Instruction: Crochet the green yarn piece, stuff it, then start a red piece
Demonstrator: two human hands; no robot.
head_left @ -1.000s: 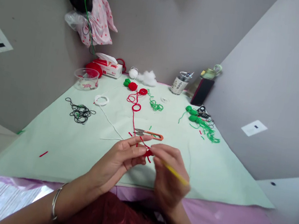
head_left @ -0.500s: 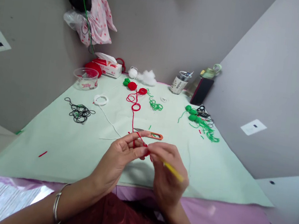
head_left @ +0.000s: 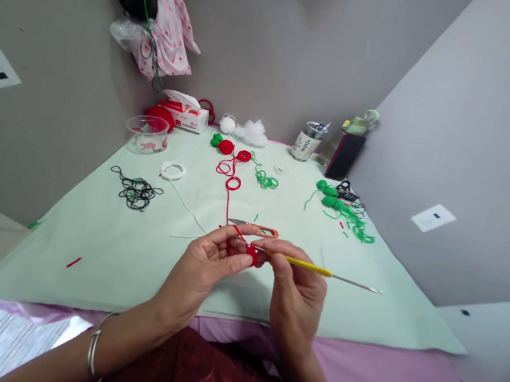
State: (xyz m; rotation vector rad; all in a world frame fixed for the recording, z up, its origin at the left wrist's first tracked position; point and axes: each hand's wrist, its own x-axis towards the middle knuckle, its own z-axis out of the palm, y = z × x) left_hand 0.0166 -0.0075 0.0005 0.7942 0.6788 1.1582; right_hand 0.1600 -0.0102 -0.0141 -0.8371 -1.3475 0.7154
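Note:
Between the thumb and fingers of my left hand (head_left: 208, 257) is a small red crochet piece (head_left: 251, 254). Red yarn (head_left: 228, 203) runs over that hand's raised index finger and back to loose coils on the table. My right hand (head_left: 300, 289) grips a yellow-handled crochet hook (head_left: 306, 264) like a pen. One end of the hook meets the red piece; the other metal end points right. Just beyond my fingertips lie orange thread snips (head_left: 268, 233), partly covered by my left index finger.
Black yarn (head_left: 136, 192) and a white yarn ring (head_left: 173, 171) lie to the left. Green yarn pieces (head_left: 350, 217) are at the right. Along the back stand a plastic tub (head_left: 146, 138), a tissue box (head_left: 192, 119), a pen can (head_left: 306, 142) and a dark phone (head_left: 345, 157).
My right hand has turned, swinging the crochet hook from pointing down toward me to lying nearly level, pointing right. My left hand stays nearly still on the red piece.

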